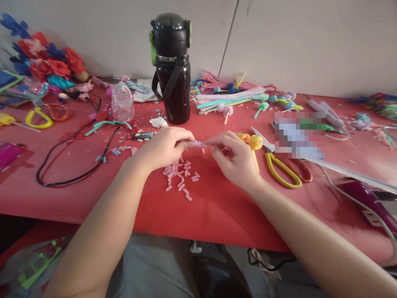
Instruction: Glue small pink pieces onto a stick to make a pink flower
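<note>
Between my hands, above the middle of the table, is a small lilac twisted piece (201, 144) that looks like pipe cleaner. My left hand (167, 148) pinches its left end between thumb and fingers. At the right end, the fingertips of my right hand (236, 159) close on it, partly hiding it. Below lies a loose heap of short pink cut pieces (176, 170), some scattered toward me. Just beyond my right hand are a yellow glue gun (254, 142), partly covered by the hand, and scissors (283, 174) with yellow and red handles.
A black flask (177, 89) stands at the back beside a clear plastic bottle (122, 103). Pastel pipe cleaners (229, 99) lie behind. A black cord (70, 181) loops at left; a white cable (350, 194) crosses the right. Paper flowers (49, 58) fill the far left.
</note>
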Motion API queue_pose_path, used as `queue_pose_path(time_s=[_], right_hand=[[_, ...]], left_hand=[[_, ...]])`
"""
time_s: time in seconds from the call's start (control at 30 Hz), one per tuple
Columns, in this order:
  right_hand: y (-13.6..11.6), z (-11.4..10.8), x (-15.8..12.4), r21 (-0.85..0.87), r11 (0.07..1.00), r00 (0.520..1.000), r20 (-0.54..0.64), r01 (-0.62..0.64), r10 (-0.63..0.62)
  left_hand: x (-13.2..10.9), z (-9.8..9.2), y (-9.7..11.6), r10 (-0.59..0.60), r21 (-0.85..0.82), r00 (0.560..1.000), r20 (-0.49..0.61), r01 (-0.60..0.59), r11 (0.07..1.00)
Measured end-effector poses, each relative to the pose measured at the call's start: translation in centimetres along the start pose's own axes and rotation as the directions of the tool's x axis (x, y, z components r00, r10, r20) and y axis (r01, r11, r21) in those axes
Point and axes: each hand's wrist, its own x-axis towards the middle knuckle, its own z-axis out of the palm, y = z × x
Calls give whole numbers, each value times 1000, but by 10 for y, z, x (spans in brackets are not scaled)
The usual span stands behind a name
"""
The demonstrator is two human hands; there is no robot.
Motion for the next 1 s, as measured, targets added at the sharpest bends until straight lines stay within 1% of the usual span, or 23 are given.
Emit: queue_pose_path(time_s=[0.33, 0.5, 0.6, 0.8, 1.0], right_hand=[[1, 0, 0, 4, 1000, 1000, 20, 1, -1], [0, 0, 0, -6, 1000, 1000, 4, 8, -8], [0, 0, 0, -11, 1000, 1000, 4, -4, 4], [2, 0, -1, 0, 1000, 1000, 15, 15, -15], [2, 1, -1, 1, 1000, 1000, 21, 16, -16]], left_hand=[[0, -1, 1, 7, -6, 1000, 0, -7, 1000], [0, -2, 2, 12, -5, 1000, -1, -12, 1000], [0, -1, 2, 5, -1, 1000, 2, -5, 1000], [0, -2, 2, 0, -3, 1000, -3, 0, 1000], [0, -2, 2, -16, -9, 1000, 17, 16, 1000]])
